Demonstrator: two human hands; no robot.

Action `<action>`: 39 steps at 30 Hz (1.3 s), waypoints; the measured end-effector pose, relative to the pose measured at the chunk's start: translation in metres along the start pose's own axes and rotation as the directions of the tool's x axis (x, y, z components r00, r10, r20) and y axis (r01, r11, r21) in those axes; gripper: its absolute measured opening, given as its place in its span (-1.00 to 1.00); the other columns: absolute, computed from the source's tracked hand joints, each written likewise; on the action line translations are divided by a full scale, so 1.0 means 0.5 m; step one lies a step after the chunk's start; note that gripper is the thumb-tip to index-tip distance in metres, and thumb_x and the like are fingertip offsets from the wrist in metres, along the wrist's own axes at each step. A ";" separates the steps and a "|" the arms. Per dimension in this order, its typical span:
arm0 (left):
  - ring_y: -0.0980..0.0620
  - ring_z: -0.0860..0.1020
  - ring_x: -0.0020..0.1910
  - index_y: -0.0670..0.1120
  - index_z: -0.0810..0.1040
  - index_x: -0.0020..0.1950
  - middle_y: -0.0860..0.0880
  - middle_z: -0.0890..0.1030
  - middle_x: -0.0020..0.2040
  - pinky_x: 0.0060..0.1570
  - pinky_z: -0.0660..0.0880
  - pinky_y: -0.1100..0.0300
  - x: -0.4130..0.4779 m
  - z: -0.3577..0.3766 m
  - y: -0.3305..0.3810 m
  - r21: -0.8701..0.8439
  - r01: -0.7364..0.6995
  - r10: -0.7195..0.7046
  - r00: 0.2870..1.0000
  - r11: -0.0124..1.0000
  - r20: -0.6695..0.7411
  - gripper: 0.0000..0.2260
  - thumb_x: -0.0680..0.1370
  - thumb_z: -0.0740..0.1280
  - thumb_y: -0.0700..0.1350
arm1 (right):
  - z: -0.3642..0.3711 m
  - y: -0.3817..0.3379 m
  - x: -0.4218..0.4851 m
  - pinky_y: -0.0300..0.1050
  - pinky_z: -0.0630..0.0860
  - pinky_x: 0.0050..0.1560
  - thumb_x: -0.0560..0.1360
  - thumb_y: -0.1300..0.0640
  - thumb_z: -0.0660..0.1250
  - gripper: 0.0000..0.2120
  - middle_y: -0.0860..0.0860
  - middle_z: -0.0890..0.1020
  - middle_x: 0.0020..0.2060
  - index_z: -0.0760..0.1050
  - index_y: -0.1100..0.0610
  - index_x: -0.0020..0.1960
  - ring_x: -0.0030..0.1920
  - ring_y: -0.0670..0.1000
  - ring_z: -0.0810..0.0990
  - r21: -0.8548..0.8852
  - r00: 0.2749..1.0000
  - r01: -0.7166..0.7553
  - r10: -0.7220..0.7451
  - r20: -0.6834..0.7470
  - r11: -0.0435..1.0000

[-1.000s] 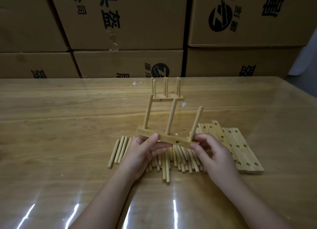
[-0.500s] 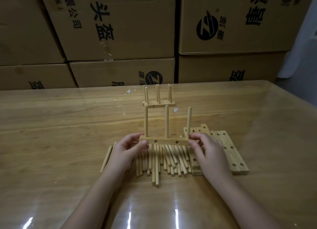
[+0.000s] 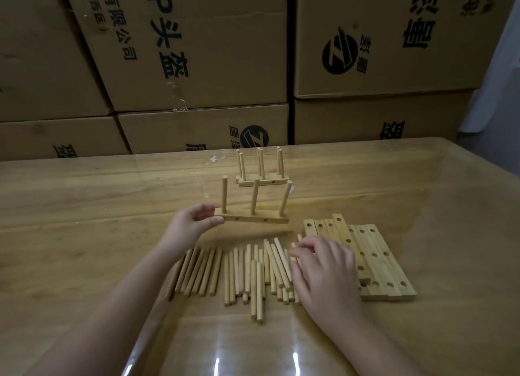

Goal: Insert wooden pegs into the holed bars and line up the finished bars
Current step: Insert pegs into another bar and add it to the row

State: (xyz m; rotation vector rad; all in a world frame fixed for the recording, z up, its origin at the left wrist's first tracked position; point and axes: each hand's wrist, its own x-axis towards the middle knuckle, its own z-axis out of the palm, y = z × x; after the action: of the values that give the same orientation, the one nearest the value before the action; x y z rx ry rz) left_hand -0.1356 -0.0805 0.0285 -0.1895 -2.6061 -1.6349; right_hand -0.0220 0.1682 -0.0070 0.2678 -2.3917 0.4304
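plainly, the pale wooden bar (image 3: 251, 220) carries three pegs (image 3: 255, 197), one leaning.

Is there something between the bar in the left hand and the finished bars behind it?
Nothing visible. Only a strip of table shows between the three-peg bar that the left hand holds and the finished bars behind it.

Table (image 3: 84, 221): glossy wood, light glare along near edge | cardboard boxes (image 3: 213, 52): stacked behind far edge, black print, round logos | pale sheet (image 3: 495, 80): far right | white flecks (image 3: 215, 159): far centre of tabletop
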 end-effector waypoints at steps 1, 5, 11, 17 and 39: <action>0.31 0.53 -0.03 0.18 0.53 0.01 0.16 0.60 -0.03 -0.12 0.41 0.42 0.020 0.001 -0.003 0.028 0.007 -0.007 1.000 1.000 -0.006 -0.75 0.46 0.44 -0.14 | 0.001 0.001 0.000 -0.02 0.29 0.11 0.36 0.12 0.41 -0.83 -0.05 0.53 -0.06 0.58 0.01 -0.04 0.00 0.00 0.49 -0.026 1.000 -0.002 0.002 0.001 1.000; 0.18 0.53 0.01 0.06 0.52 0.14 0.08 0.58 0.02 -0.12 0.40 0.38 0.099 0.015 -0.022 0.096 0.055 -0.056 0.998 0.994 0.004 -0.73 0.48 0.42 -0.15 | -0.002 0.010 0.003 0.04 0.18 0.17 0.44 0.05 0.21 -0.82 -0.02 0.52 0.00 0.57 -0.02 -0.06 0.07 0.03 0.42 -0.117 0.998 -0.025 0.018 -0.061 0.993; 0.09 0.50 0.08 -0.03 0.50 0.28 0.01 0.56 0.16 0.07 0.43 0.22 0.189 0.057 -0.049 0.185 0.111 -0.115 0.993 0.976 0.009 -0.68 0.53 0.37 -0.09 | -0.001 0.031 0.022 0.05 0.23 0.12 0.43 0.03 0.16 -0.78 -0.03 0.55 -0.06 0.59 0.00 -0.13 0.02 0.01 0.44 -0.166 0.998 -0.064 0.058 -0.040 0.984; -0.06 0.51 0.20 -0.09 0.49 0.34 -0.09 0.56 0.24 0.20 0.42 0.09 0.260 0.102 -0.061 0.251 0.168 -0.146 0.984 0.953 -0.106 -0.64 0.55 0.37 -0.09 | 0.012 0.038 0.021 -0.12 0.49 -0.14 0.43 0.12 0.28 -0.88 -0.06 0.53 -0.17 0.59 0.07 -0.16 -0.17 -0.05 0.53 -0.052 0.997 -0.075 0.077 0.027 0.996; -0.09 0.40 0.35 -0.09 0.25 0.49 -0.08 0.45 0.37 0.35 0.34 -0.10 0.338 0.135 -0.052 0.457 0.157 -0.109 0.986 0.876 -0.130 -0.32 0.46 0.44 0.08 | 0.011 0.031 0.031 -0.15 0.47 -0.21 0.42 0.08 0.15 -0.77 -0.08 0.53 -0.26 0.58 0.06 -0.23 -0.26 -0.04 0.52 -0.041 0.993 -0.116 0.116 -0.001 0.992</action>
State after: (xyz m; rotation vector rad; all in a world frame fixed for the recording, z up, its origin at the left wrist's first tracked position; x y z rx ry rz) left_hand -0.3056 -0.0187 -0.0045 0.0988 -2.8861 -0.9607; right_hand -0.0414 0.1791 -0.0042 0.1111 -2.4225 0.4342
